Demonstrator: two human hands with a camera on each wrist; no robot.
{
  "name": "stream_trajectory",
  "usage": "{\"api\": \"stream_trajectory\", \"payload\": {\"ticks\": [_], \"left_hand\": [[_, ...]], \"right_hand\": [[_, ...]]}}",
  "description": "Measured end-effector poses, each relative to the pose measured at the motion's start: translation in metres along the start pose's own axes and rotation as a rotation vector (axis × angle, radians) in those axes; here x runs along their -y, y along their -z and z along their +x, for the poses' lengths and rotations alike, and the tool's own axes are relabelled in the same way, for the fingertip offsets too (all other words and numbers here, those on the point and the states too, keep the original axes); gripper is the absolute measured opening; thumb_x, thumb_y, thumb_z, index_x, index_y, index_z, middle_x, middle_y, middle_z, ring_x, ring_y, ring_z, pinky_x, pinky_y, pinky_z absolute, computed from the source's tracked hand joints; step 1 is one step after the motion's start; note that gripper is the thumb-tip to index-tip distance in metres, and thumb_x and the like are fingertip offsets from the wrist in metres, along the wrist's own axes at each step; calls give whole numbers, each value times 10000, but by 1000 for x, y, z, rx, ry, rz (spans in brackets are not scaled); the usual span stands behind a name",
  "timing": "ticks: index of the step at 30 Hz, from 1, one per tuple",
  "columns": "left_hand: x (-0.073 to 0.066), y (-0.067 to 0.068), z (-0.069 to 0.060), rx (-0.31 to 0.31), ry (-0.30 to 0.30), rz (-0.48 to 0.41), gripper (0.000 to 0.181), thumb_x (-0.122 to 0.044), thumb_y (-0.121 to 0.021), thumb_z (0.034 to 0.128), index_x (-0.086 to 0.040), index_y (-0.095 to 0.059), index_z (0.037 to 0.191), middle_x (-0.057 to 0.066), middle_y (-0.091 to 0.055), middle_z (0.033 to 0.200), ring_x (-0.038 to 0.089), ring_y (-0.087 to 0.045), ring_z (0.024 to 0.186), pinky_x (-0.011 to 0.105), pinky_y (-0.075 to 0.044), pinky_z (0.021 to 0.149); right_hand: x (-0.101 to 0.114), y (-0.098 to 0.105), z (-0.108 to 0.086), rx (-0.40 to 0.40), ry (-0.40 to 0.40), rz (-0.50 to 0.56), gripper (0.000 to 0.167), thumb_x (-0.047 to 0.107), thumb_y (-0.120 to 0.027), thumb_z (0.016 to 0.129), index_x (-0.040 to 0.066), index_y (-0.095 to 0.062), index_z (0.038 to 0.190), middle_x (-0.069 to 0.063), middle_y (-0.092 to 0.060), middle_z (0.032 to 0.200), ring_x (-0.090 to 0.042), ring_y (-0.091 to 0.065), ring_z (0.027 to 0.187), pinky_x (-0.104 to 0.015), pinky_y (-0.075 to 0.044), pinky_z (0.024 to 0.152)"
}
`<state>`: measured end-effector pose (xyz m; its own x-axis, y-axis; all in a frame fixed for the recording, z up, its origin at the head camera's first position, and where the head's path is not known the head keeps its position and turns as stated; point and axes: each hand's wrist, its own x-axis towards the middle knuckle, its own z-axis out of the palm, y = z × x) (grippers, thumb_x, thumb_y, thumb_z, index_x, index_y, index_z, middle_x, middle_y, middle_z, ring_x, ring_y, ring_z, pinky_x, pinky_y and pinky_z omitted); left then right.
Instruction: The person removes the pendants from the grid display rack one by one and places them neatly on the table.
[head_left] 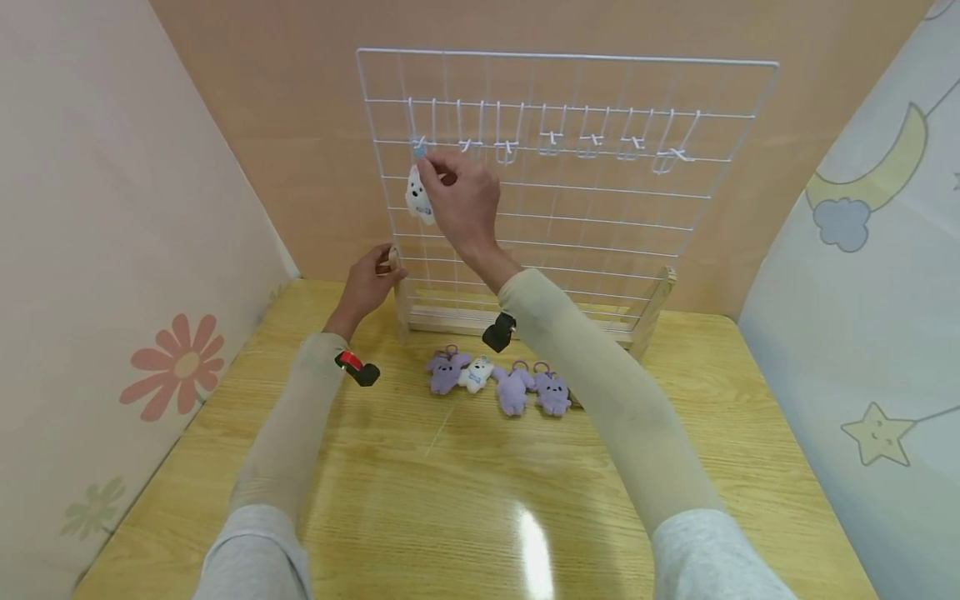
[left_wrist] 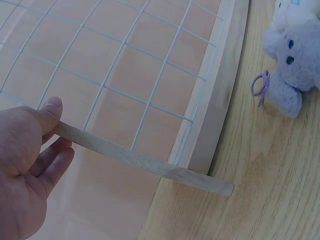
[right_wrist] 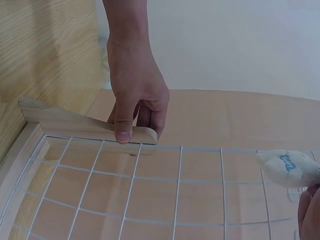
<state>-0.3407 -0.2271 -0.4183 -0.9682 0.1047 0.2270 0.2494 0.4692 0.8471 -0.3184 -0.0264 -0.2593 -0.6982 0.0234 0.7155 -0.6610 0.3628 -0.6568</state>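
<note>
At the leftmost hook (head_left: 420, 137) of a white wire grid rack (head_left: 585, 221), my right hand (head_left: 467, 196) pinches a white plush keychain (head_left: 417, 198) near its top. A blue piece of the keychain shows by the hook; whether its ring is over the hook, I cannot tell. In the right wrist view the white plush keychain (right_wrist: 290, 167) is tilted beside the fingertips. My left hand (head_left: 367, 283) grips the upper end of the rack's wooden side support (left_wrist: 130, 155), thumb on one side and fingers on the other.
On the wooden table (head_left: 420, 500), before the rack's base, lie purple plush keychains (head_left: 513, 390) and a white plush keychain (head_left: 476, 375). More white hooks (head_left: 592, 140) line the rack's upper part. Patterned walls (head_left: 847, 275) stand at both sides.
</note>
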Motion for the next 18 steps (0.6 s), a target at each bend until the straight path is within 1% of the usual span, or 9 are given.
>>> {"api": "stream_trajectory", "payload": {"ticks": [4,10,14,18], "left_hand": [[0,0,-1,-7,-6,15,609,-205,-647,1031,-31,-390,1555,215,-485,1515,395,-537,1340,515,-503,1064],[0,1,-1,-4,-10,25,609,-201,-639,1035,-26,-382,1559,222,-482,1515,393,-536,1345,515,-502,1065],[0,0,-1,1,-4,21,601,-178,-628,1041,-29,-372,1565,217,-476,1524,383,-533,1354,511,-508,1059],[0,0,0,-2,-2,13,599,-164,-628,1040,-33,-372,1566,212,-479,1523,381,-536,1352,510,-512,1053]], "right_hand": [[3,3,-3,-7,13,21,193,203,-714,976,44,-809,1032,-66,-783,914,-88,-661,666,-167,-536,620],[6,7,-8,1,22,43,201,194,-716,977,26,-804,1046,-84,-782,917,-103,-667,685,-169,-561,648],[7,11,-11,17,12,61,197,191,-713,979,32,-801,1056,-83,-780,924,-101,-663,696,-172,-564,652],[6,15,-15,35,21,78,196,186,-705,984,36,-797,1069,-80,-776,941,-89,-660,719,-176,-568,662]]}}
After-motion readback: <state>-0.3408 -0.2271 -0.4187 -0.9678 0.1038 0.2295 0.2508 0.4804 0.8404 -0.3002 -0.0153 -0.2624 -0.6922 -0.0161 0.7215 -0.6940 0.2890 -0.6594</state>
